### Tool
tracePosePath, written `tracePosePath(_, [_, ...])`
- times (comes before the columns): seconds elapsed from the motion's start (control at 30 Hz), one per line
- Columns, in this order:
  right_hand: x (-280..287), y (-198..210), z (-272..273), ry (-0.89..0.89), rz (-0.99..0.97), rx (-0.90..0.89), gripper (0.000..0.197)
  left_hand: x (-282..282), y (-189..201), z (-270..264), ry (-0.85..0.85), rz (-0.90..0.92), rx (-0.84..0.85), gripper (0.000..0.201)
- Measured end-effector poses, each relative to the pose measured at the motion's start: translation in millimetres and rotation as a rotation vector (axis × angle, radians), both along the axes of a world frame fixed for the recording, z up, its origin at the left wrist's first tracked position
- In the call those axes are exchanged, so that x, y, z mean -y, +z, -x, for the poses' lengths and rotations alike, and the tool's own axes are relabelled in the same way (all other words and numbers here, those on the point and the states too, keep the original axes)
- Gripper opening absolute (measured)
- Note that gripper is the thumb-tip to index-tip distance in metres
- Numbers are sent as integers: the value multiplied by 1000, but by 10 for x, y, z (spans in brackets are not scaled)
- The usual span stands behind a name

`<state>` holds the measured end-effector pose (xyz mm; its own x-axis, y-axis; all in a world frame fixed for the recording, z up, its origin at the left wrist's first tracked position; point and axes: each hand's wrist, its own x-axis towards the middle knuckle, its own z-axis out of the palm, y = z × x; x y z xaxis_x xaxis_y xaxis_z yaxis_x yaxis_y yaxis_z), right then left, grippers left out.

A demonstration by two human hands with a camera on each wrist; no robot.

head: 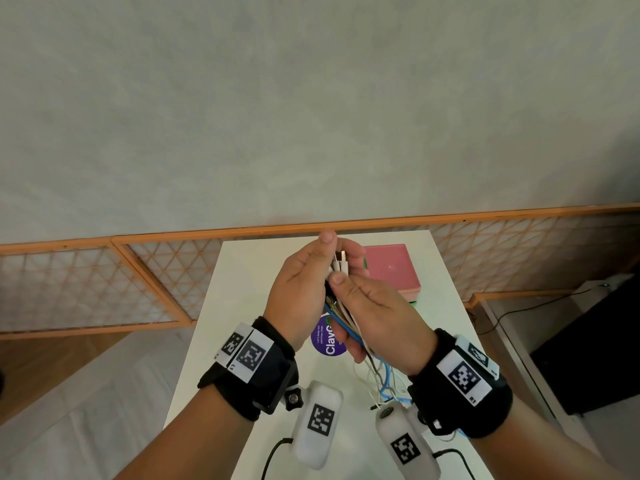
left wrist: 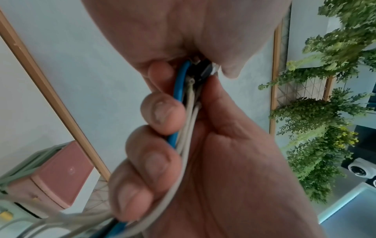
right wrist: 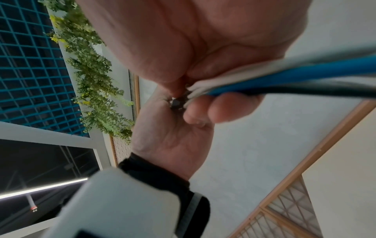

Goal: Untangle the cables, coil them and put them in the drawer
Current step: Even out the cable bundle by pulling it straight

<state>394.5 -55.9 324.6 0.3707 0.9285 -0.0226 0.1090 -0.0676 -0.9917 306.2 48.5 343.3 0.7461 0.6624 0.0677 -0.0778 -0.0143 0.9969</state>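
Blue, white and black cables (head: 346,327), pink box (head: 393,268) (white table (head: 249,306))

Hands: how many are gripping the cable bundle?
2. The left hand pinches the cable bundle near its plug ends; the right hand grips it just below, loose ends hanging.

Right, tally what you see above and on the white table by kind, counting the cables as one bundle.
Hands: 2, left and right, both gripping the bundle
Cable bundle: 1
Pink box: 1
Purple round label: 1
Total: 5
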Motion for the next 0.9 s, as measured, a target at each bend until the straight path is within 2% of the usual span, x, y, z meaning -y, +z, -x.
tracePosePath(0.1, [-1,-37,-5,35,15,-59,46,-45,-59,3,-31,-112,-71,43])
tracePosePath(0.17, [-10,-56,-3,67,7,-77,39,-68,-60,4,-35,-95,-87,44])
tracePosePath(0.27, [-28,-67,0,73,-21,-152,35,-87,12,12,-42,68,-57,50])
tracePosePath(0.33, [-33,-76,-12,32,-41,-204,39,-146,25,29,-76,236,66,56])
tracePosePath(0.4, [-26,-76,-33,-12,-53,-232,41,-208,-1,93,-97,285,137,51])
tracePosePath(0.53, [-3,-58,-55,-27,-104,-245,39,-196,-84,231,-144,26,61,53])
tracePosePath(0.6, [5,-61,-48,-35,-125,-176,44,-166,-111,249,-116,-69,44,51])
tracePosePath(0.7, [11,-60,-32,-80,-128,-81,52,-131,-103,250,-63,-148,15,45])
tracePosePath(0.9, [10,-4,-41,-126,-139,-74,57,-34,-106,236,-32,-208,-1,43])
